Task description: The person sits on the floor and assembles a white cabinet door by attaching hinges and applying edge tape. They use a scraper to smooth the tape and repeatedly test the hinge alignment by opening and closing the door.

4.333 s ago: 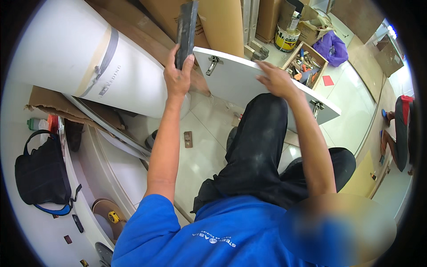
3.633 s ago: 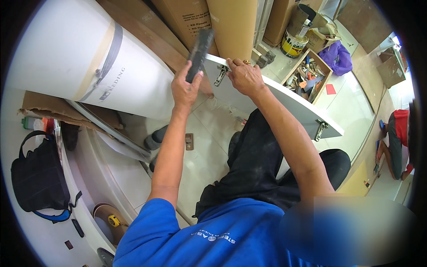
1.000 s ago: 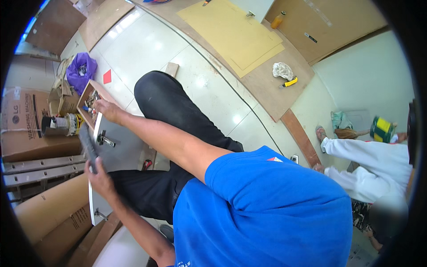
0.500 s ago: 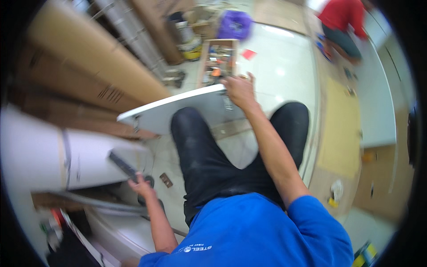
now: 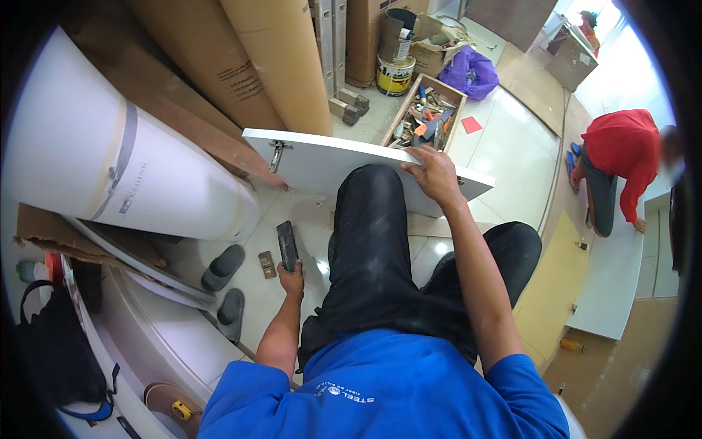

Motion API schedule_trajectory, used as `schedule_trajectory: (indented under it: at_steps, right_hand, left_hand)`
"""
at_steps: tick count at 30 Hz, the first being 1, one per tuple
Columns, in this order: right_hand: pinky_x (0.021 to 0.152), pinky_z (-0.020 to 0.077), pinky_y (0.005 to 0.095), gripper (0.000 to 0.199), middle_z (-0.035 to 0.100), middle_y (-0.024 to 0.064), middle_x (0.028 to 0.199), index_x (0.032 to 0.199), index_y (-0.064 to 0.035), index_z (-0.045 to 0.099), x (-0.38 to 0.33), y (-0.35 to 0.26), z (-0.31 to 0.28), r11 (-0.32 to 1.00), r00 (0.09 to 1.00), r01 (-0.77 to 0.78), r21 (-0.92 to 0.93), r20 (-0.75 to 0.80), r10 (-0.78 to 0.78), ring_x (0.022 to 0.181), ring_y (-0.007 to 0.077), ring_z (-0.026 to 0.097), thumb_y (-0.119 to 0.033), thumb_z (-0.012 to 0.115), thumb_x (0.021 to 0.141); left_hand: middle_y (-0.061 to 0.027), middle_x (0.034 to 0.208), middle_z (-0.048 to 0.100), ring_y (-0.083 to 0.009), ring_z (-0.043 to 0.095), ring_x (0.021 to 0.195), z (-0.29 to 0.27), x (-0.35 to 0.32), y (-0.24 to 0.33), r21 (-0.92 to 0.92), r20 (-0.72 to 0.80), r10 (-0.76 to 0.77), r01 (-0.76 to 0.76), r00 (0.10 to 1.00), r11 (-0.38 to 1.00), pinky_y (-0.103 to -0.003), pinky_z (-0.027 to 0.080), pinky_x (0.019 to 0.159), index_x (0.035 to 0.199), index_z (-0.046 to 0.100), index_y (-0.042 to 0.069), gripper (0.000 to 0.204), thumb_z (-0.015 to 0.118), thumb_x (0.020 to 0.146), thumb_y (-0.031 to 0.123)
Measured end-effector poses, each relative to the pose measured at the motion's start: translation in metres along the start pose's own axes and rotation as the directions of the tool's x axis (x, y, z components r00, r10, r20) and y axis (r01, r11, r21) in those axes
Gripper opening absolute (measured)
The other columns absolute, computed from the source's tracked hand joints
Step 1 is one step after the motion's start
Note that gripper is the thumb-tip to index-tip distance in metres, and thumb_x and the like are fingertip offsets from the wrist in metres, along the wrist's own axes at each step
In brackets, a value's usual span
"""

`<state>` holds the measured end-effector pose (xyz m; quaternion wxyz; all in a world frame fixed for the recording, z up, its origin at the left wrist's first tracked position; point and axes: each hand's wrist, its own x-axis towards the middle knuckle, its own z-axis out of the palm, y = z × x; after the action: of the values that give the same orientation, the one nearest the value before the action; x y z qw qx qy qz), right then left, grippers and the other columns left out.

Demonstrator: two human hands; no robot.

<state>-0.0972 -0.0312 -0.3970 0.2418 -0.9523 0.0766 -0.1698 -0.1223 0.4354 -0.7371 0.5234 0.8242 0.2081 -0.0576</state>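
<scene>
A white cabinet door (image 5: 329, 162) stands on its long edge in front of my knees, one knee close against it. My right hand (image 5: 436, 178) grips its upper edge near the right end, the thumb on the near face. A metal hinge (image 5: 277, 155) is fixed at the door's left end; another hinge by my right hand is partly hidden. Low on the left, my left hand (image 5: 291, 281) is closed round the end of a dark grey rectangular block (image 5: 287, 244), held above the floor. A small brown block (image 5: 266, 265) lies beside it.
A wooden drawer of tools (image 5: 461, 102) stands behind the door. Tall cardboard rolls (image 5: 281, 66) and a white roll (image 5: 146, 168) fill the left. Grey slippers (image 5: 223, 268) lie near my left arm. A person in red (image 5: 621, 154) crouches at right over a white panel (image 5: 610, 293).
My left hand has brought the dark block in from the far left, closer to my leg. My right hand now holds the door inward from its right end. The whole view has turned.
</scene>
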Motion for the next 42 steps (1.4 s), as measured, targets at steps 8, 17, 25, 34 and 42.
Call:
schedule_trajectory:
  at_steps: [8, 17, 25, 34, 42]
  right_hand:
    - [0.083, 0.0468, 0.0434, 0.037, 0.074, 0.0085, 0.100, 0.122, -0.0133, 0.077, -0.009, -0.009, -0.006, 0.999, 0.999, -0.043, -0.023, 0.025, 0.044, 0.086, 0.0276, 0.070, -0.037, 0.076, 0.094]
    - [0.090, 0.0476, 0.0447, 0.040, 0.073, 0.0087, 0.104, 0.132, -0.0136, 0.073, -0.005, -0.005, 0.001, 0.998, 0.999, -0.008, -0.067, 0.038, 0.010, 0.100, 0.0303, 0.069, -0.028, 0.075, 0.095]
    - [0.093, 0.0491, 0.0462, 0.042, 0.074, 0.0132, 0.118, 0.129, -0.0109, 0.070, 0.002, -0.001, 0.002, 0.991, 0.998, -0.001, -0.136, 0.060, 0.009, 0.099, 0.0337, 0.071, -0.033, 0.078, 0.093]
    - [0.086, 0.0518, 0.0499, 0.039, 0.073, 0.0184, 0.104, 0.115, -0.0064, 0.067, 0.005, 0.000, -0.001, 0.984, 0.994, 0.013, -0.178, 0.108, 0.007, 0.101, 0.0402, 0.070, -0.035, 0.079, 0.092]
    - [0.082, 0.0523, 0.0492, 0.043, 0.072, 0.0152, 0.100, 0.117, -0.0083, 0.066, 0.006, 0.006, 0.003, 0.981, 0.995, 0.018, -0.192, 0.101, 0.002, 0.093, 0.0376, 0.070, -0.041, 0.079, 0.092]
  left_hand:
    - [-0.0308, 0.139, 0.061, -0.0475, 0.064, 0.125, 0.002, 0.011, -0.016, 0.346, 0.066, 0.051, -0.071, 0.997, 0.936, -0.048, 0.050, 0.107, 0.149, 0.048, -0.005, 0.084, 0.084, 0.088, 0.040]
    - [-0.0193, 0.095, 0.078, -0.0287, 0.074, 0.093, -0.005, 0.044, 0.113, 0.145, 0.222, 0.131, -0.165, 0.966, 0.976, -0.041, 0.055, 0.086, 0.106, 0.078, -0.003, 0.033, 0.069, 0.100, 0.028]
    - [-0.0026, 0.117, 0.072, -0.0159, 0.065, 0.104, -0.009, 0.127, 0.331, -0.588, -0.027, 0.355, -0.302, 0.934, 0.750, -0.031, 0.047, 0.091, 0.137, 0.068, 0.001, 0.048, 0.071, 0.104, 0.035]
    - [-0.0007, 0.122, 0.072, -0.0147, 0.064, 0.108, 0.001, 0.198, 0.363, -0.772, 0.286, 0.413, -0.046, 0.865, 0.633, -0.033, 0.048, 0.101, 0.138, 0.070, 0.008, 0.039, 0.064, 0.109, 0.034]
    - [-0.0004, 0.124, 0.072, -0.0170, 0.062, 0.114, 0.000, 0.216, 0.352, -0.765, 0.361, 0.484, -0.044, 0.797, 0.642, -0.038, 0.046, 0.105, 0.139, 0.068, 0.007, 0.052, 0.067, 0.103, 0.045]
